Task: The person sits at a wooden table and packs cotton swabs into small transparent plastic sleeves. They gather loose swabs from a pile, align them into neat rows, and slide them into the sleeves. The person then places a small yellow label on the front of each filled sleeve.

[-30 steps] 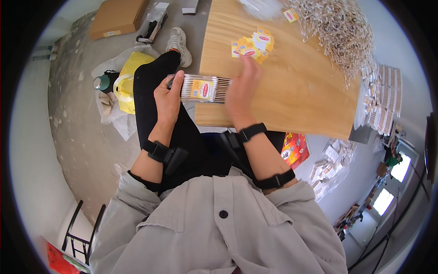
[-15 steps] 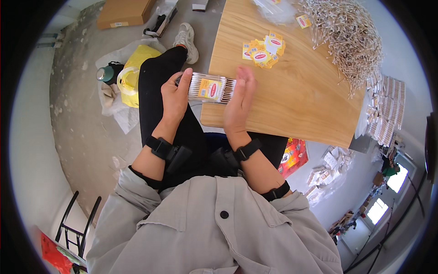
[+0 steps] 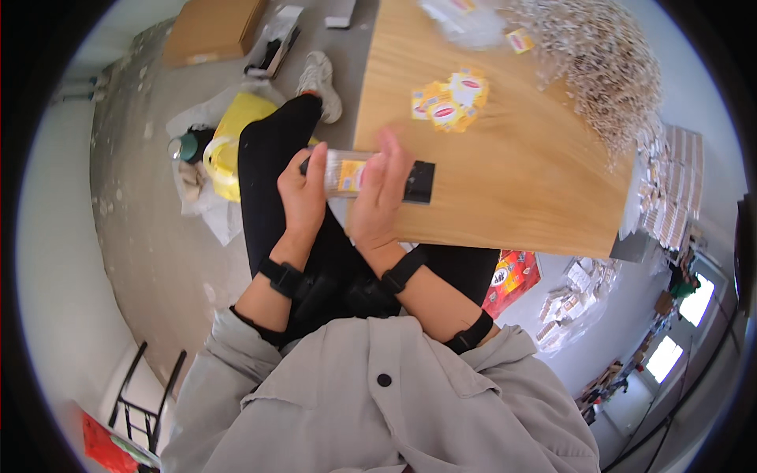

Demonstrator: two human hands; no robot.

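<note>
Over the left edge of the pale wooden table (image 3: 512, 185), a clear rectangular plastic box (image 3: 335, 176) of thin pale swabs is pinched at its left end by the left hand (image 3: 303, 191). The blurred right hand (image 3: 380, 197) hides part of the box's yellow-and-white label (image 3: 350, 175); whether those fingers grip, I cannot tell. A flat black piece (image 3: 422, 183) juts beyond, its join hidden. Farther off lie yellow-and-white cards (image 3: 449, 110).

Bright, even light across the table (image 3: 505, 197); the windows (image 3: 664, 359) glare blown-out white at far right; motion smears the right hand (image 3: 382, 185) and box (image 3: 344, 173); swabs (image 3: 607, 67) look soft; walls (image 3: 63, 260) bow toward a black rim.
</note>
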